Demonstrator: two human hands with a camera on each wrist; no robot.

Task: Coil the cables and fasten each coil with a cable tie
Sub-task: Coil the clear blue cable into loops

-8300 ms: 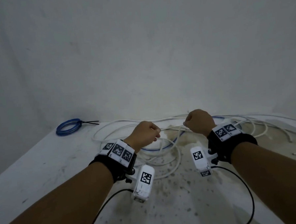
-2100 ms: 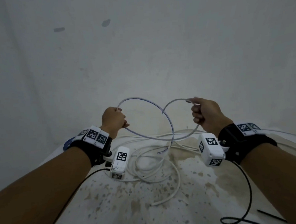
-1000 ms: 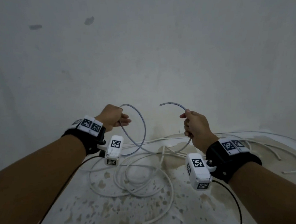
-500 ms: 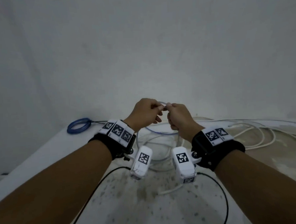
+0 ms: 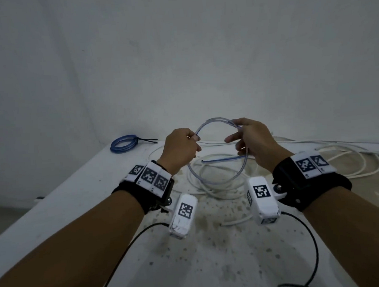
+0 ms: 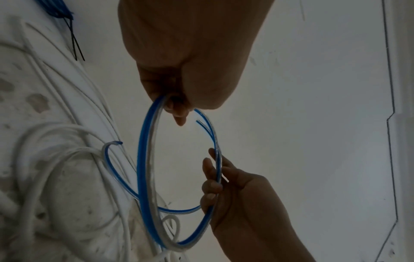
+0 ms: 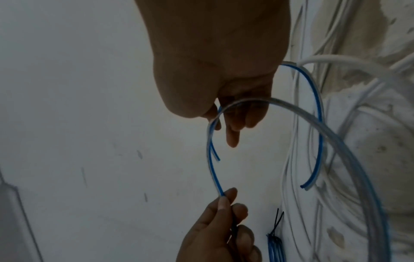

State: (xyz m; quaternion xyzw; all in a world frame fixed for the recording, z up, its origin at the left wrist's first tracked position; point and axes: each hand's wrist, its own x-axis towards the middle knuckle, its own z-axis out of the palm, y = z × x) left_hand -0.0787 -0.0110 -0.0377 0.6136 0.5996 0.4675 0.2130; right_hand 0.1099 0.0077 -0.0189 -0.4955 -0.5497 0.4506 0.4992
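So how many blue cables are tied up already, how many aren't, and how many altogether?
Tied blue coil, with its black cable tie: 1
Loose blue cable, held by the left hand and right hand: 1
Total: 2

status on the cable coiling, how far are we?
Done: one blue coil lies tied at the table's far left corner. In hand: left hand and right hand hold a blue-striped clear cable in a loop, not yet tied. Left: the loose white cables on the table.
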